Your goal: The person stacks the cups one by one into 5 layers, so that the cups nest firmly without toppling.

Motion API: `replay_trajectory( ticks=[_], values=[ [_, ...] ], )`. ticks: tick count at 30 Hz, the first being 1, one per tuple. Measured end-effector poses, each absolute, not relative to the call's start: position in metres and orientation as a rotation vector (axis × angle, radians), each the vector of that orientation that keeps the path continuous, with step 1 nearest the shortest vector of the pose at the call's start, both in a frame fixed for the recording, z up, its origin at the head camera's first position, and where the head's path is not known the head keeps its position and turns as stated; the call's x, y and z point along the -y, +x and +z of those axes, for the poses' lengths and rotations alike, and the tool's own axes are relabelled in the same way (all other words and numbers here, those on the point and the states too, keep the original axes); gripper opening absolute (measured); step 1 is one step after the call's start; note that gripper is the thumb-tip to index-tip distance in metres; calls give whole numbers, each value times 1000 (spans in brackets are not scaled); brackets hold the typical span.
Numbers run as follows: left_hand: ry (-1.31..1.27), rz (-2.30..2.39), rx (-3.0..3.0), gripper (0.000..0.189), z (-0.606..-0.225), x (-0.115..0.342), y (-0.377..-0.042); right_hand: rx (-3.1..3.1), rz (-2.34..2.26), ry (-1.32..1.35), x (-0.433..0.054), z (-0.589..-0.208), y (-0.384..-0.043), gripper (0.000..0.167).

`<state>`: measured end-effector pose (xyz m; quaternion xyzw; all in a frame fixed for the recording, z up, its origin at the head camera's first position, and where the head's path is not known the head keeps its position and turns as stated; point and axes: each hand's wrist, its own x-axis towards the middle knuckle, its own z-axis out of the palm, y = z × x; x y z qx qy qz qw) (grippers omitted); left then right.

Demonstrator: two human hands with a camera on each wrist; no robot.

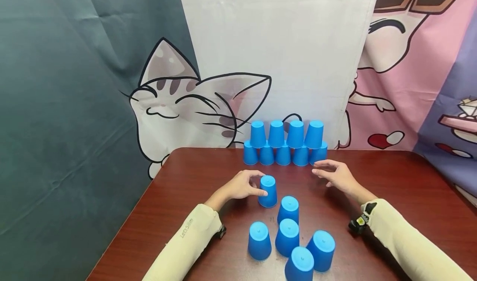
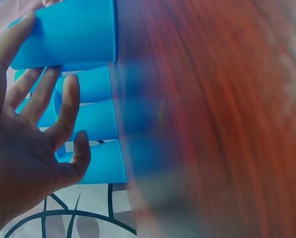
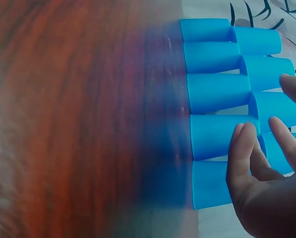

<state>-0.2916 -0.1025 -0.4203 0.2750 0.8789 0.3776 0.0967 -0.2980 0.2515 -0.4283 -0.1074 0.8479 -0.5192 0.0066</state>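
My left hand (image 1: 242,185) is at an upside-down blue plastic cup (image 1: 268,192) that stands on the table. Its thumb and forefinger pinch the cup near the top, while the other fingers spread behind it in the left wrist view, where the same cup (image 2: 71,34) fills the upper left. Farther back stands a two-row stack of blue cups (image 1: 283,153), the upper row bridging the lower. Close in front of the stack's right end, my right hand (image 1: 337,176) hovers with relaxed fingers and nothing in them. From the right wrist, the stacked cups (image 3: 220,94) appear sideways beyond the fingers.
Several more upside-down blue cups, among them one at the left (image 1: 259,241) and one at the right (image 1: 321,250), stand loose on the near part of the brown table (image 1: 179,181). A printed cloth (image 1: 283,45) hangs behind the table's far edge, close to the stack.
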Motion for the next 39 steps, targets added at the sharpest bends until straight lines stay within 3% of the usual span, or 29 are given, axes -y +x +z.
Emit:
replay_trajectory(
  ticks=[39],
  values=[
    [545, 1771, -2803, 55, -378, 83, -320, -2544, -1618, -479, -246, -437, -293, 41]
  ],
)
